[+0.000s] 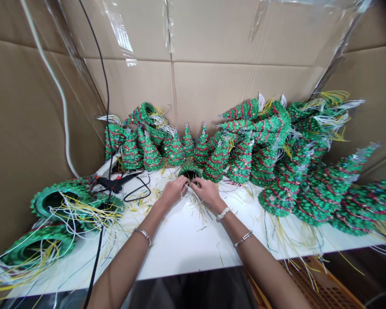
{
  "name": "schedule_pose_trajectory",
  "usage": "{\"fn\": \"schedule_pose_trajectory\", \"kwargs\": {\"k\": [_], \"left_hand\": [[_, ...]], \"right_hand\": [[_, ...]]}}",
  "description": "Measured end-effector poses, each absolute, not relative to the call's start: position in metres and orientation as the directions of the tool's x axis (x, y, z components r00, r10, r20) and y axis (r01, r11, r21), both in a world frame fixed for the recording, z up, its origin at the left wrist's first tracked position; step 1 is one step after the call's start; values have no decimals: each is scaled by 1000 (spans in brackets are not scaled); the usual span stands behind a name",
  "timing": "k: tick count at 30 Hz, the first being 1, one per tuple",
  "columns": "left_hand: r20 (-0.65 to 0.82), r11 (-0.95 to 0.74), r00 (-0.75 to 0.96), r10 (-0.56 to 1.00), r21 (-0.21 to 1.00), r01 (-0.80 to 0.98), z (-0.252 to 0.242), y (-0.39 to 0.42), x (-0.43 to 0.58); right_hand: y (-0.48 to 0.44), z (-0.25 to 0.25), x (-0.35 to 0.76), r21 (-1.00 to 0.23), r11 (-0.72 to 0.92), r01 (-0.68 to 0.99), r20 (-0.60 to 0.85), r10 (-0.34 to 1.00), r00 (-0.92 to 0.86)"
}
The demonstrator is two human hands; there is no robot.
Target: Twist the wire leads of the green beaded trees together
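A small green tinsel Christmas tree (189,166) lies on its side at the middle of the table, its dark hollow base facing me. Thin white and yellow wires (197,199) trail from that opening toward me. My left hand (174,189) is at the left of the opening, fingertips pinched together on the wires. Opposite it, my right hand (207,190) also pinches the wires, thumb and fingers closed at the rim. The fingertips are close together, and the exact strands between them are too small to make out.
Several tinsel trees (241,161) stand or lie along the cardboard wall (206,86). Larger hollow trees (38,246) with loose wires lie at left. A black glue gun (114,183) with a cord sits left of my hands. Wire scraps litter the white table (186,244). An orange crate (312,283) is below right.
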State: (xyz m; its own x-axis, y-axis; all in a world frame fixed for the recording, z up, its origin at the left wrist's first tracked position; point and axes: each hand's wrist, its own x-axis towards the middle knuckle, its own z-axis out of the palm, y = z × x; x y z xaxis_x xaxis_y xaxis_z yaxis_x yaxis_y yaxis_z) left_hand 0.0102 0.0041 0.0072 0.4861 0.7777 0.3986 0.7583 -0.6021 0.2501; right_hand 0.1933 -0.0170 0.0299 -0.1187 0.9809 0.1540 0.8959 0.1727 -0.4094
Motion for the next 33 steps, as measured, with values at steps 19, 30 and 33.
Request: {"fn": "schedule_pose_trajectory", "kwargs": {"k": [19, 30, 33], "left_hand": [[305, -424, 388, 870, 61, 903, 4, 7, 23], [301, -447, 428, 852, -9, 895, 8, 3, 25], [319, -452, 440, 839, -41, 891, 7, 3, 23]], "right_hand": [[-21, 33, 189, -430, 165, 887, 158, 982, -106], [-19, 29, 190, -410, 185, 893, 137, 981, -140], [-20, 29, 191, -418, 196, 887, 153, 978, -143]]}}
